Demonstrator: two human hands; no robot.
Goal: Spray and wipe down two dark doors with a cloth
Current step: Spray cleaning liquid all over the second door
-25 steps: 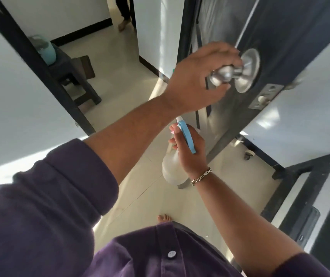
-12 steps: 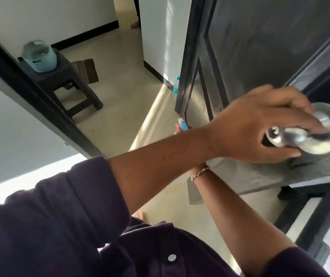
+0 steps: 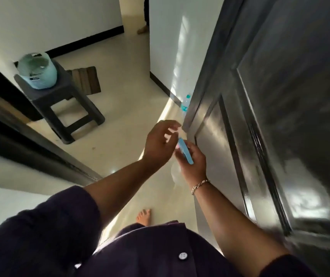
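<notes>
A dark panelled door [image 3: 280,116] fills the right side of the head view, swung open beside me. My right hand [image 3: 192,162] grips a clear spray bottle with a blue head [image 3: 186,151], held low near the door's edge. My left hand [image 3: 160,142] hovers just left of the bottle with its fingers loosely spread, holding nothing. No cloth is in sight. A dark door frame [image 3: 30,140] runs across the left.
A dark stool [image 3: 64,100] carries a pale blue bucket [image 3: 37,70], with a brown mat [image 3: 86,79] behind it. A small bottle [image 3: 185,103] stands on the floor by the door's far edge. Someone's foot [image 3: 143,29] shows in the far doorway. My own foot [image 3: 144,215] is below.
My left hand let go of the silver door knob and came down beside the spray bottle. The view swung left and the knob left the frame.
</notes>
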